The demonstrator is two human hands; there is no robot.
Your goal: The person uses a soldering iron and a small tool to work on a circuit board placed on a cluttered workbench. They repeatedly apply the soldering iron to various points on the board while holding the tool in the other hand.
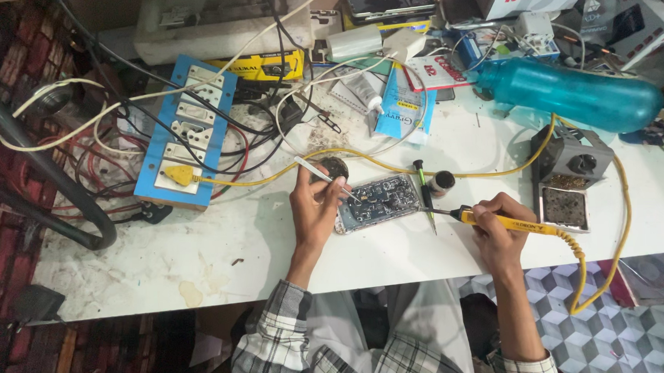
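An opened phone with its circuit board exposed point(377, 202) lies on the white workbench point(200, 252). My left hand point(315, 206) is shut on metal tweezers point(324, 176), whose tips rest at the board's left edge. My right hand point(498, 228) grips a yellow-handled soldering iron point(498, 220); its tip points left, just right of the phone. A green-handled screwdriver point(425, 193) lies between the phone and the iron's tip.
A soldering iron stand with sponge tray point(567, 180) sits at the right. A teal plastic bottle point(574, 94) lies behind it. A blue switchboard with sockets point(184, 133) and tangled wires occupy the left. Boxes, tubes and a dark phone point(390, 3) crowd the back edge.
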